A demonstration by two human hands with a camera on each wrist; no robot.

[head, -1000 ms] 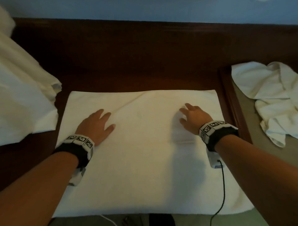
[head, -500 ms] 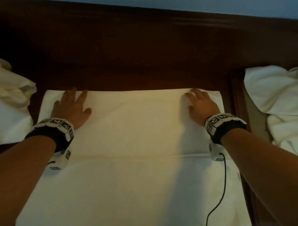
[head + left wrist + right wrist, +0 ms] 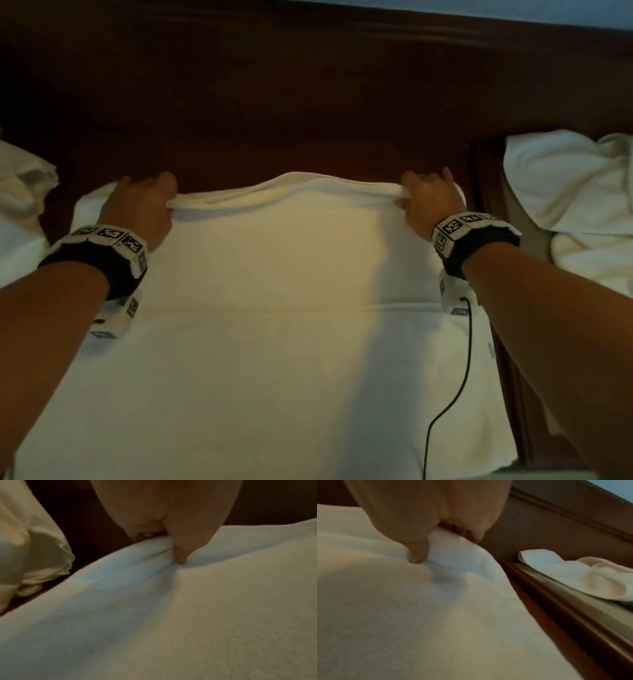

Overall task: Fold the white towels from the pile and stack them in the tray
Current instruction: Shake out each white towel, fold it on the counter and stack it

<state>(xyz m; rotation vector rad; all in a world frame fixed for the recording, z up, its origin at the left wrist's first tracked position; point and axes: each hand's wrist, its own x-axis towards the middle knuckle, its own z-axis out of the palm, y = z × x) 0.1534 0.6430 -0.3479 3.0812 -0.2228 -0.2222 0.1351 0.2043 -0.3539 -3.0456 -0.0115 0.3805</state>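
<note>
A white towel (image 3: 274,342) lies spread flat on the dark wooden table, with a crease running across its middle. My left hand (image 3: 144,202) pinches the towel's far edge near its left corner, thumb on top (image 3: 180,553). My right hand (image 3: 428,198) pinches the same edge near the right corner (image 3: 418,555). Between the hands the far edge (image 3: 291,188) is lifted slightly off the table. The towel (image 3: 188,615) fills the left wrist view, and the towel (image 3: 402,601) fills most of the right wrist view.
A heap of white cloth (image 3: 20,212) sits at the left, also seen in the left wrist view (image 3: 25,547). At the right, crumpled white towels (image 3: 575,192) lie in a tray (image 3: 573,595) with a raised wooden rim. A dark wooden back panel (image 3: 308,85) rises behind the table.
Both hands slid from the towel's middle to its far corners, lay flat there, and now pinch the far edge and have raised it a little.
</note>
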